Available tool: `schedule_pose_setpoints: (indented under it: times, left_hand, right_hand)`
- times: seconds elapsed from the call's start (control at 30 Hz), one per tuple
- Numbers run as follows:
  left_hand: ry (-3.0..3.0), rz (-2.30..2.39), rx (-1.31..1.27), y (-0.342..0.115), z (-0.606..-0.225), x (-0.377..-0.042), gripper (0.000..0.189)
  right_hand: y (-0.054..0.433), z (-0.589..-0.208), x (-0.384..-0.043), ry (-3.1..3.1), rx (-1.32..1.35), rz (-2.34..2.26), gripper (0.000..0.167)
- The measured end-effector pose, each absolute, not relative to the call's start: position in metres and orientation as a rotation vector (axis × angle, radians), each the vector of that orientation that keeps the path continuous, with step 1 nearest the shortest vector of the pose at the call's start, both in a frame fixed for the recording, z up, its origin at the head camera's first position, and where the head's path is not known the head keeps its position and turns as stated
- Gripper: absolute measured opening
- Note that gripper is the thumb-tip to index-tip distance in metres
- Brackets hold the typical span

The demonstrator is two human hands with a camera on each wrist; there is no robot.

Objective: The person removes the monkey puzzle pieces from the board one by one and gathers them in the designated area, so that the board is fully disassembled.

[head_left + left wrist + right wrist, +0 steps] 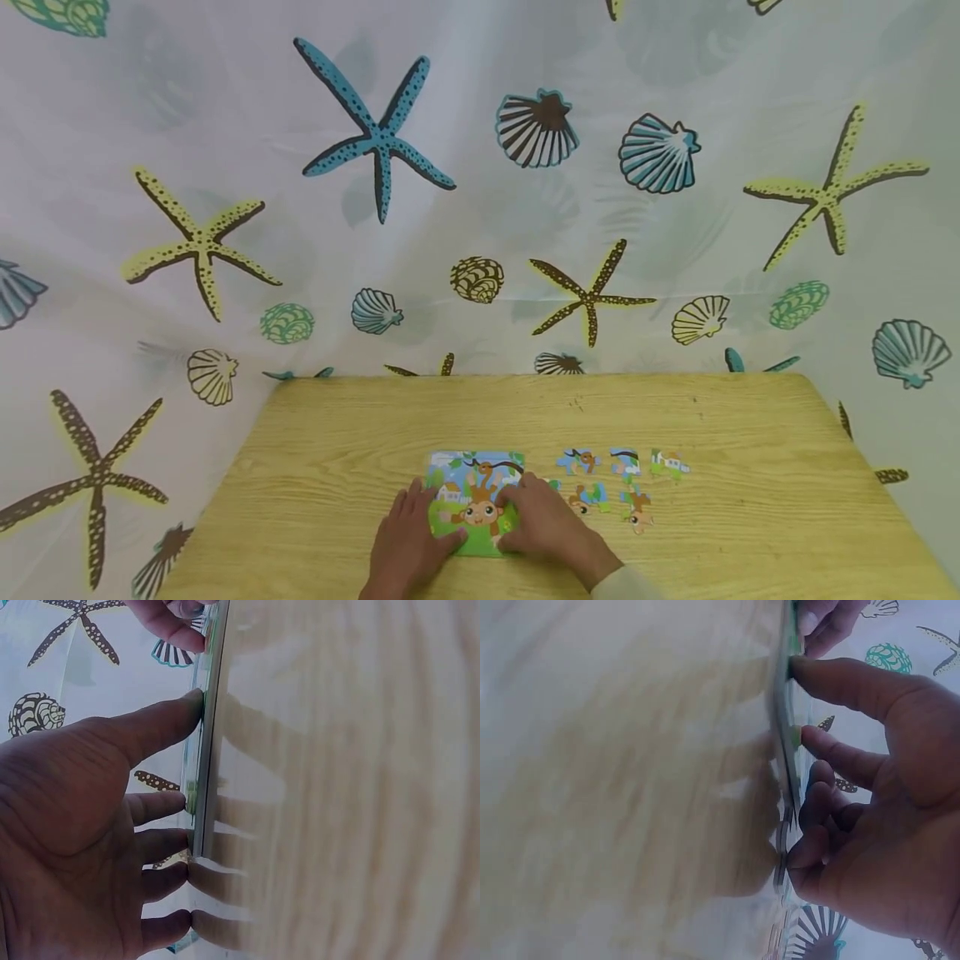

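Observation:
A flat puzzle board (471,533) lies on the wooden table in the head view, printed with a cartoon monkey, a small house and a branch. My left hand (408,533) rests at its left side, thumb on the lower part of the picture. In the left wrist view the left fingers (166,930) are straight, their tips by the board's edge. My right hand (546,521) is over the right side, thumb and index finger touching the board. Its other fingers (821,802) bend loosely in the right wrist view, close to loose puzzle pieces (781,859).
Right of the board lie several loose jigsaw pieces, among them a house piece (669,463), a monkey-face piece (637,510) and a branch piece (624,461). Behind the table (337,433) hangs a white cloth (465,217) printed with starfish and shells, which also runs along both sides.

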State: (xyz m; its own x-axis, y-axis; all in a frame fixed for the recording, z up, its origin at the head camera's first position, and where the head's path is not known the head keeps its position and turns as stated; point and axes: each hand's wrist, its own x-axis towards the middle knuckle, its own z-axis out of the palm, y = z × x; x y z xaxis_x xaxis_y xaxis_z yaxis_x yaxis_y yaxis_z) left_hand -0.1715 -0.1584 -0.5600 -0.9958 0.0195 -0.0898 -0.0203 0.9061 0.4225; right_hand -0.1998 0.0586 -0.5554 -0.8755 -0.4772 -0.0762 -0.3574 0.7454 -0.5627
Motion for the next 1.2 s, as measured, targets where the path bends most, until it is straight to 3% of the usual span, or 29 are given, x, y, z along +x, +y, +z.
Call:
schedule_pose_setpoints:
  times: [0.9,1.2]
  left_hand:
    - [2.908,0.665,-0.099,-0.162,-0.572,-0.182,0.086]
    - [2.889,0.651,-0.085,-0.164,-0.573,-0.188,0.087]
  right_hand:
    - [0.043,-0.552,-0.204,2.709,-0.513,-0.756,0.043]
    - [0.046,-0.558,-0.206,2.606,-0.484,-0.962,0.04]
